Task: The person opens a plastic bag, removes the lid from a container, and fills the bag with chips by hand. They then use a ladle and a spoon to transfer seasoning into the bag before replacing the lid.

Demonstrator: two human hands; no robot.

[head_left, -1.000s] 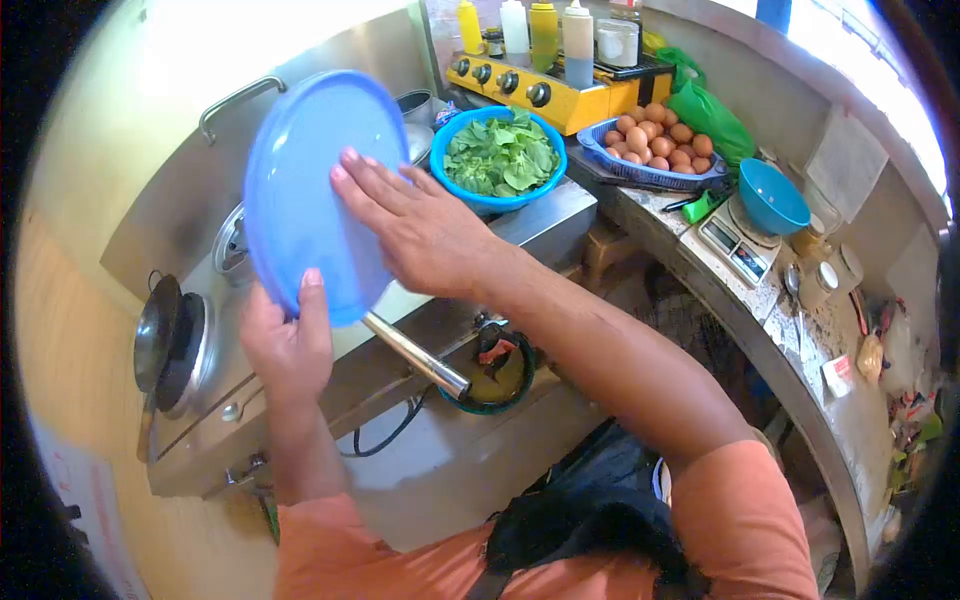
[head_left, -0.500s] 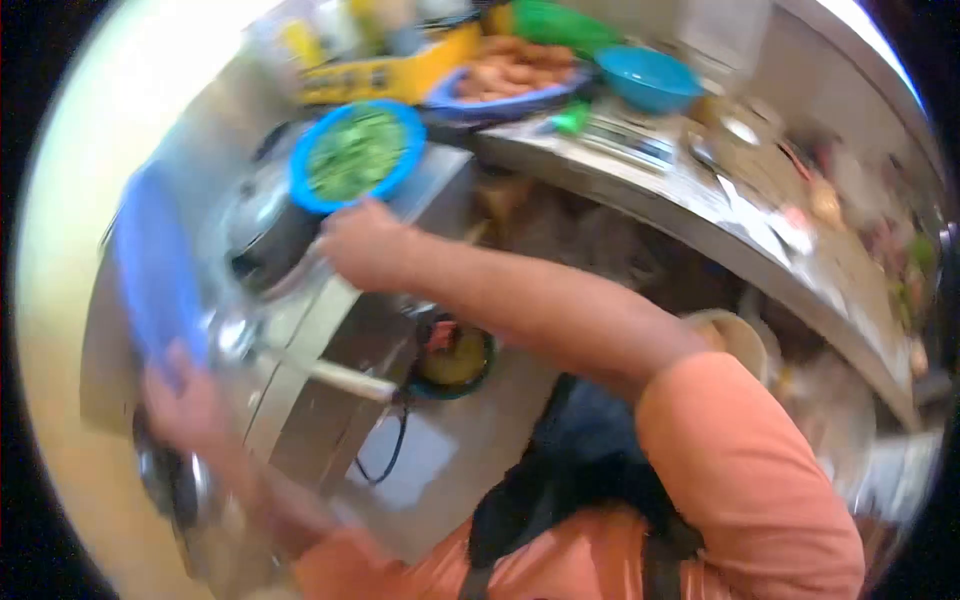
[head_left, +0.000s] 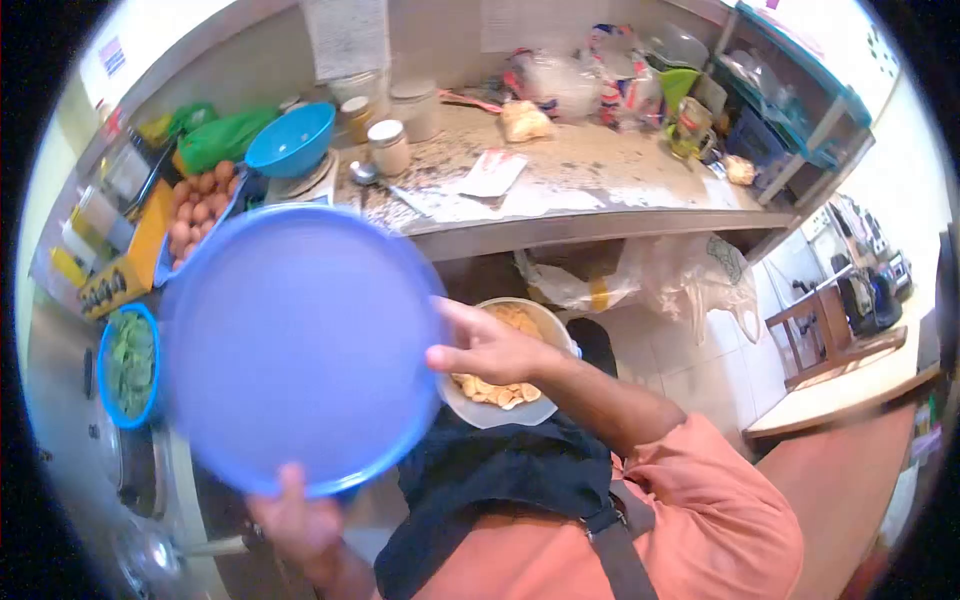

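Note:
A round blue plastic tray [head_left: 300, 345], slightly blurred, is held up between my two hands and fills the left middle of the view. My left hand [head_left: 300, 520] grips its lower edge, thumb on the near face and fingers mostly hidden behind. At the right edge, my right hand [head_left: 490, 345] pinches the rim, with its fingers partly behind it. Below and right of the tray is a pale bucket [head_left: 530, 412] of yellow-brown slices [head_left: 500, 390], partly covered by my right hand and forearm.
Leafy greens [head_left: 130, 365] fill a blue bowl at left, near a pan [head_left: 140, 470]. Eggs [head_left: 205, 205] and a teal bowl [head_left: 290, 145] sit behind the tray. The counter holds jars [head_left: 388, 150], a paper [head_left: 493, 173] and plastic bags [head_left: 565, 85]. A shelf rack [head_left: 790, 110] stands at right.
The view has swung right. The blue tray has moved from the far left to in front of me. My right hand has left the greens bowl and now holds the tray too.

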